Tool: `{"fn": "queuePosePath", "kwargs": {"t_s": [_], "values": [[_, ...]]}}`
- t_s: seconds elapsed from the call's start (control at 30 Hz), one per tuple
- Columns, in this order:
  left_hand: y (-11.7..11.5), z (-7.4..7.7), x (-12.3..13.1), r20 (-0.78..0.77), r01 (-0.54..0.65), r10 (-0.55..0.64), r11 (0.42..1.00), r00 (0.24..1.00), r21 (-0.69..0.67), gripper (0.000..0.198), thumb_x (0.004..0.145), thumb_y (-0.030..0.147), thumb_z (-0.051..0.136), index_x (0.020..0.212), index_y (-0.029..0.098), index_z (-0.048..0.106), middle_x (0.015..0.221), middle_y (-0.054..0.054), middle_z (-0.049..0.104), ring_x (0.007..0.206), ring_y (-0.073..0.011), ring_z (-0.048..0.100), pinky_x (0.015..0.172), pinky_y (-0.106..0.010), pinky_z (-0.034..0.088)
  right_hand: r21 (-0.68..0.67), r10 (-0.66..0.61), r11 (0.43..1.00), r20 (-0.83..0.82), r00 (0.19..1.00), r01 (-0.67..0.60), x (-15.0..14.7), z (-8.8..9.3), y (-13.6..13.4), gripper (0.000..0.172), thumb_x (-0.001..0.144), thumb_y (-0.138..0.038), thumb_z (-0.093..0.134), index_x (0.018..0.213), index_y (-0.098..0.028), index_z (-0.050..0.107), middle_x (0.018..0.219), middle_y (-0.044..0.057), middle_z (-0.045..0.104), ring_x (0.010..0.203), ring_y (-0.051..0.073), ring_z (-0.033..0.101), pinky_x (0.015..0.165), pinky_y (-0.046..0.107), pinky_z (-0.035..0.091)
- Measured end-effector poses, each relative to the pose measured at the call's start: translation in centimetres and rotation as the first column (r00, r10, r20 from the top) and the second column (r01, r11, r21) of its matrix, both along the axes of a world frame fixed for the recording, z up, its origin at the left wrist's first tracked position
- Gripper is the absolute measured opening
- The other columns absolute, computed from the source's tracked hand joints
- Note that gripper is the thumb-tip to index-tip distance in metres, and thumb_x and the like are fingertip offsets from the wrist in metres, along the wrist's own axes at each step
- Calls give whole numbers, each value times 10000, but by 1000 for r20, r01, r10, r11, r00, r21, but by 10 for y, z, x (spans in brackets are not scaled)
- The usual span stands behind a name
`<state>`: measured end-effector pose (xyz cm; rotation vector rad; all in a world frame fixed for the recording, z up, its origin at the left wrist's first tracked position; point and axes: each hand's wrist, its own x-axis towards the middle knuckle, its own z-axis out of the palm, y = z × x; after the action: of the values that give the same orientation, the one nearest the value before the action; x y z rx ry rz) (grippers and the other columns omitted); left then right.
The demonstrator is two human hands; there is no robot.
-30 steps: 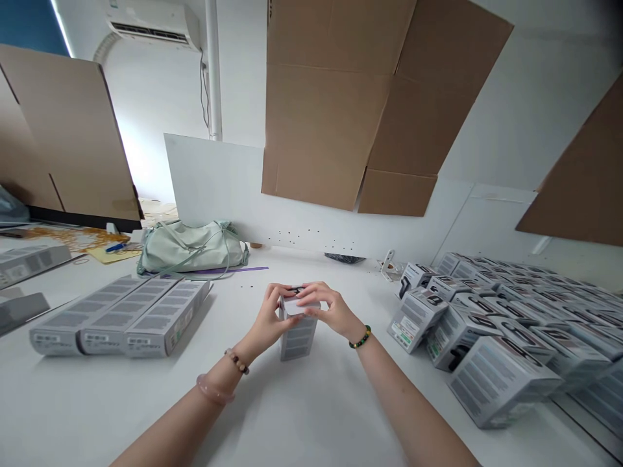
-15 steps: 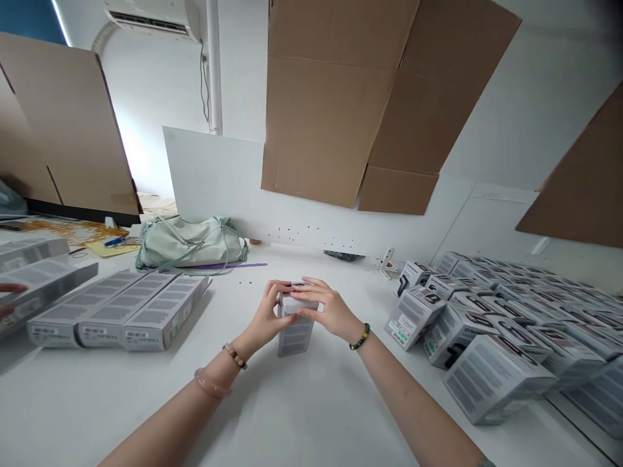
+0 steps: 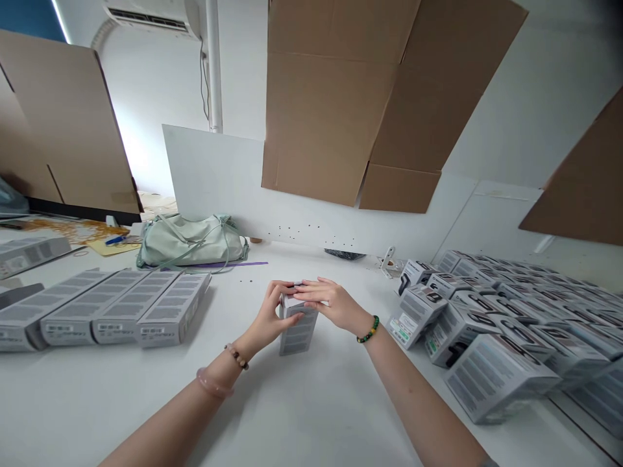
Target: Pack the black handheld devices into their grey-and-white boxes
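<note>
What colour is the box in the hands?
The box is white with a grey striped side, best seen in the head view.

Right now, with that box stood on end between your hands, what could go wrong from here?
The tall box stands on its narrow end, held near the top by the left hand and right hand, so it might tip over if released. The loosely heaped pile of boxes on the right could slide if an arm bumps it.

Left hand (image 3: 265,314) and right hand (image 3: 331,303) close together, curved fingers (image 3: 314,290) pointing inward, forearms (image 3: 413,395) angled in.
</note>
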<state>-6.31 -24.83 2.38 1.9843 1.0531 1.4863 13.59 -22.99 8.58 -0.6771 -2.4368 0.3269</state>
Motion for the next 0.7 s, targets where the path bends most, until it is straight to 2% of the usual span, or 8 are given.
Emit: {"fn": "queuePosePath", "kwargs": {"t_s": [0.13,0.23,0.33,0.47,0.5,0.57,0.63,0.7], "values": [[2,-4,-1,21,5,-5,1000,1000,-1,305,805,318,723,1036,260,532,1257,-84,463,1210,-254,484,893,-386,481,-74,18,997,-102,995,-25,-1,-22,-5,373,963,-431,521,1312,-327,602,1546,12,401,1500,247,211,1168,515,345],[1,-7,1,30,46,-46,999,998,-1,311,812,382,717,1030,263,529,1321,-85,431,1264,-274,461,944,-421,475,-183,-19,983,-156,988,-10,-1,-29,-5,393,938,-499,526,1290,-351,617,1592,-24,312,1520,243,119,1188,511,307],[-1,-9,5,51,158,-158,987,986,2,392,848,500,641,1136,278,496,1463,-112,325,1307,-304,456,980,-465,478,-165,-39,986,-140,989,16,0,-26,-7,398,866,-470,656,1236,-324,665,1588,8,329,1490,268,232,1182,496,322],[6,1,-4,109,273,-279,960,954,62,404,952,536,415,1280,305,370,1540,-130,265,1329,-292,479,1055,-504,445,-6,-142,990,-182,973,143,14,-26,-25,316,894,-379,653,1201,-315,694,1366,50,583,1264,241,510,1102,430,443],[9,7,-11,75,191,-197,978,978,80,362,964,508,393,1250,286,401,1515,-128,313,1335,-286,473,1069,-496,435,35,-218,973,-196,956,229,23,-28,-32,300,909,-366,633,1199,-317,696,1323,56,604,1223,249,532,1079,437,461],[17,22,-33,-104,-142,152,984,983,104,293,962,454,389,1151,249,479,1441,-112,412,1319,-278,477,1057,-458,451,105,-416,889,-217,883,445,49,-35,-47,285,930,-347,593,1191,-311,701,1276,79,617,1164,280,560,1033,485,480],[22,37,-63,-322,-480,495,868,807,130,285,940,412,409,1136,229,506,1394,-101,463,1277,-295,499,1018,-453,472,185,-613,736,-227,757,652,84,-43,-60,284,936,-339,559,1169,-287,713,1220,111,630,1103,319,580,980,554,481],[23,45,-95,-444,-657,632,745,636,119,368,923,384,434,1233,192,484,1361,-135,487,1250,-352,506,1019,-528,437,303,-745,560,-223,628,771,123,-51,-68,312,931,-355,533,1158,-238,712,1187,146,635,1050,355,587,923,601,480]]}}
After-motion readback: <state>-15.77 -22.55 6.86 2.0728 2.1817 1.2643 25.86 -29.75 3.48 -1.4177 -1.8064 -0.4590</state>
